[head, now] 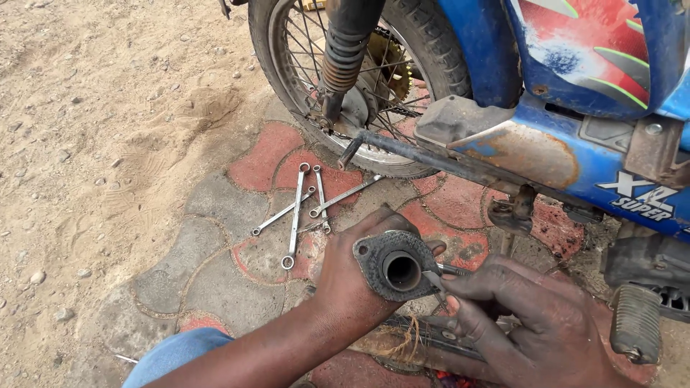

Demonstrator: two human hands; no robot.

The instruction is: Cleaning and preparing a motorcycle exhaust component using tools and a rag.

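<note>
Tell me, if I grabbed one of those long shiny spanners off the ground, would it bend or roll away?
Probably not. The spanners look like thin solid metal bars, so one would likely stay stiff, not flop. They lie flat on the paving, so rolling seems unlikely. One may feel heavy for its slim size, and possibly greasy, since the left hand and right hand look oily.

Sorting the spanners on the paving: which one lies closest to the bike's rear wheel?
The spanner lying furthest right, slanting up toward the rear wheel; its upper end nearly reaches the tyre, while the other spanners lie further left.
</note>
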